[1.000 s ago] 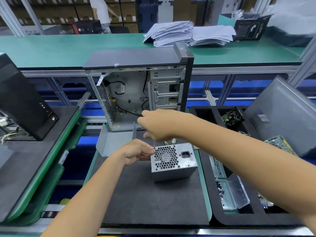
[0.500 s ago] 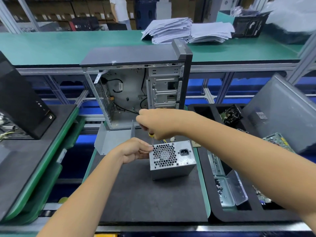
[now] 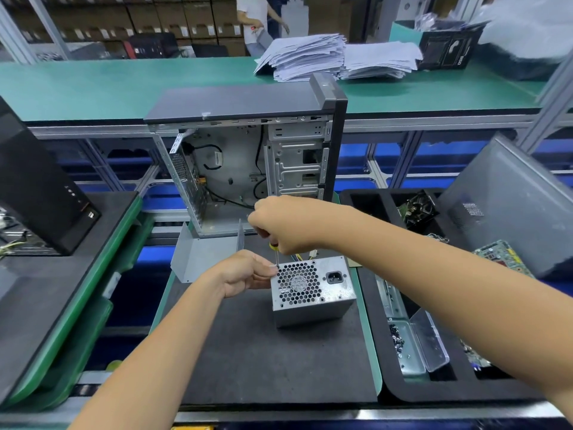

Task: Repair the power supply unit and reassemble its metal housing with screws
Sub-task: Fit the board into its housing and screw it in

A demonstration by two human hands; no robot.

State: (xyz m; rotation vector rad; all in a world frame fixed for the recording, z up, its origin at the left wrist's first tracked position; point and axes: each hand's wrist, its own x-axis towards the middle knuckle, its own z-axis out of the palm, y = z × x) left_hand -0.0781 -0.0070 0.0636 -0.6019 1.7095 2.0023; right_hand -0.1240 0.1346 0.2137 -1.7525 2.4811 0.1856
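A silver power supply unit (image 3: pixel 313 290) with a honeycomb fan grille and a power socket stands on the black mat (image 3: pixel 263 352). My right hand (image 3: pixel 282 225) is closed around a screwdriver (image 3: pixel 275 252) with a yellow collar, its shaft pointing down at the unit's top left corner. My left hand (image 3: pixel 248 273) presses against the unit's left side, fingertips pinched at that same corner by the screwdriver tip. Whether a screw sits under the tip is hidden. Coloured wires (image 3: pixel 305 256) stick out behind the unit.
An open computer tower case (image 3: pixel 248 162) stands behind the mat, a loose bent metal panel (image 3: pixel 201 256) leaning at its foot. To the right, a black tray (image 3: pixel 384 336) holds a screw box (image 3: pixel 406 346), circuit boards and a grey side panel (image 3: pixel 508 206). Another black case (image 3: pixel 34 184) lies at the left.
The view has shifted slightly. My right hand has tilted to bring the screwdriver upright over the unit's corner; my left hand stays at that corner.
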